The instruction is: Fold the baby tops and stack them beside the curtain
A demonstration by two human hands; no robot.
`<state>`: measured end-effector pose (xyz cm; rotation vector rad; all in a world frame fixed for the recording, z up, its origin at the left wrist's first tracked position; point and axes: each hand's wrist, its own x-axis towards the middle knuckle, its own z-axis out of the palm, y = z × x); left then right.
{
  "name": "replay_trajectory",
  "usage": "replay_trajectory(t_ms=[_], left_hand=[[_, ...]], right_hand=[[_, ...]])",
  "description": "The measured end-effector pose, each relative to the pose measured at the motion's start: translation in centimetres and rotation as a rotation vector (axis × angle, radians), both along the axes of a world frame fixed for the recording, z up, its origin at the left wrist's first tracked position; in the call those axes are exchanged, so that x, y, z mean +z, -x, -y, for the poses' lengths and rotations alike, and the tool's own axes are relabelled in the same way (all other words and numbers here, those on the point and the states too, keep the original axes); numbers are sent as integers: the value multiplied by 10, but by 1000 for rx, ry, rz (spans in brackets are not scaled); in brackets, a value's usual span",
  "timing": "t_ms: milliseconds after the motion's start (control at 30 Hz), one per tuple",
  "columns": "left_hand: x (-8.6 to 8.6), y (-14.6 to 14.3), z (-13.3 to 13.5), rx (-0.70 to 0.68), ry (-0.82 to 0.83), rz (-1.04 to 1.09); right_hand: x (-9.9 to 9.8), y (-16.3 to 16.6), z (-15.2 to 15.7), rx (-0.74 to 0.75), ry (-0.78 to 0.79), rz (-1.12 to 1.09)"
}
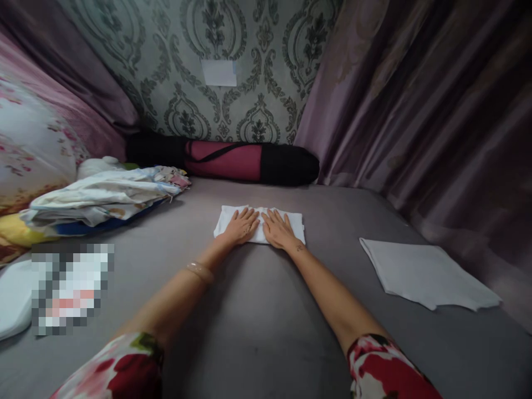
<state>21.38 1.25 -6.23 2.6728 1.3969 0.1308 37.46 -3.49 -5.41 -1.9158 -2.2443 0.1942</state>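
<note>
Two hands of ours, left hand (241, 226) and right hand (278, 229), lie palms down on a folded white cloth (259, 236), fingers extended and a little spread, gripping nothing. We have this cloth centred ahead on the grey sheet (257, 316) (we wear a pale bangle (200, 272) on the left); a folded white garment (419, 272) lies well apart, to our right.

On the bed (257, 310), the middle cloth (259, 235) has a second cloth (419, 271) to its right, a clothes pile (108, 194) left, and a bag (226, 163) behind, before the far wall (264, 77).
</note>
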Motion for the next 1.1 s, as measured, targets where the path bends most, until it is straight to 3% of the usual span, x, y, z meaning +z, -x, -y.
replay_trajectory(t_ms=[267,567,700,867,1100], left_hand=[[2,-1,-8,-2,-8,10],[-2,-7,-3,63,2,67],[3,-11,7,83,-51,81],[-3,-19,20,51,-122,72],[4,-11,13,39,-26,10]], right_hand=[[9,2,-7,6,63,-13],[-11,24,-5,-57,-133,-44],[-8,13,-8,-31,-85,-89],[-10,-6,-8,-144,-103,-70],[-8,-17,-5,-104,-13,-60]])
